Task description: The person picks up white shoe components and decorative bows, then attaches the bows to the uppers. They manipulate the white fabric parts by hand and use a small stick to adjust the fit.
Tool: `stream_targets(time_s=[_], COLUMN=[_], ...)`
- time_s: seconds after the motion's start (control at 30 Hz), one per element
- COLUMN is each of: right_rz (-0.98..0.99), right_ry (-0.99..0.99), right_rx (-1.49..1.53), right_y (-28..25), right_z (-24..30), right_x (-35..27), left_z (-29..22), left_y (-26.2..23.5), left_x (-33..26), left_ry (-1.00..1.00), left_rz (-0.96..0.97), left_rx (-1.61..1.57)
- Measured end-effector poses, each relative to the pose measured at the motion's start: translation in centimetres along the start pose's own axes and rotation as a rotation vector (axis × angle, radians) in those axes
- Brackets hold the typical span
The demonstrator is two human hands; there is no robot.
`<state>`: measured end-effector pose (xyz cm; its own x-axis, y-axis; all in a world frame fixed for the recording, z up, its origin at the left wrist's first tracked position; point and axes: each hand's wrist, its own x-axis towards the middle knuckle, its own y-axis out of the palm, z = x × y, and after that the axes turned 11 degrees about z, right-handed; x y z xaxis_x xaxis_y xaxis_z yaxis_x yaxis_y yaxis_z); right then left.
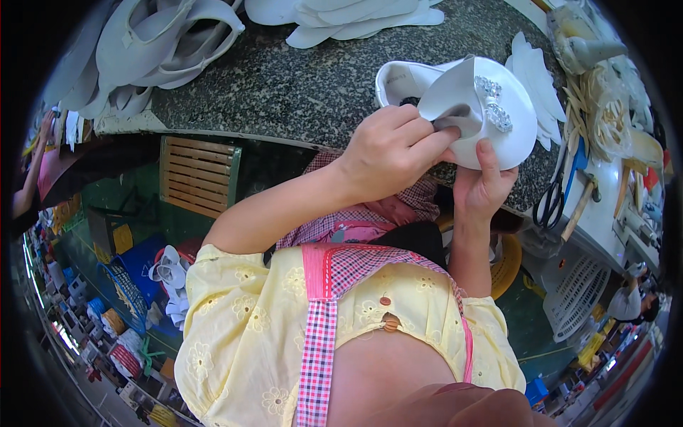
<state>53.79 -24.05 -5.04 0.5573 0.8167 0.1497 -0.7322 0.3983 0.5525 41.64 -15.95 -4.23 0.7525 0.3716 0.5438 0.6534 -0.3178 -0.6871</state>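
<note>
A white shoe (523,107) with a sparkling rhinestone bow on its front is held just above the near edge of the dark speckled worktop (299,92). My left hand (391,153) is closed, its fingers pinching the rim of the shoe's opening at the near side. Under and beside the rounded toe, my right hand (487,181) grips the shoe, thumb on top; the other fingers are mostly hidden beneath it. The shoe's heel end points to the left, and its inside partly shows past my left knuckles.
White shoe uppers (153,43) are heaped at the far left. Flat white pieces lie at the back (356,18) and right (533,85). Scissors (550,203), a hammer (580,206) and plastic bags (612,107) lie rightward. A slatted wooden stool (196,178) stands below the worktop.
</note>
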Motion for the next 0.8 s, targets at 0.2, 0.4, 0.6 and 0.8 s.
stream_targets(time_s=[0.2,0.4,0.6,0.8], right_rz=[0.146,0.078,0.029,0.06], right_ry=[-0.195,0.187,0.064,-0.263], right_rx=[-0.535,0.12,0.106,-0.224], right_y=[-2.8,-1.9,-0.9,-1.0], right_z=[-1.0,0.5,-0.6,-1.2], right_x=[-0.4,1.1,0.3,0.6], left_z=[0.4,1.6,0.2,-0.2], left_y=[-0.5,-1.1,0.4,0.5], left_x=[1.2,1.5,0.5,1.0], left_ry=[-0.157,-0.085,-0.018,-0.092], left_rz=[0.228,0.355,-0.067,0.045], left_rx=[-0.162,-0.049,0.0,0.0])
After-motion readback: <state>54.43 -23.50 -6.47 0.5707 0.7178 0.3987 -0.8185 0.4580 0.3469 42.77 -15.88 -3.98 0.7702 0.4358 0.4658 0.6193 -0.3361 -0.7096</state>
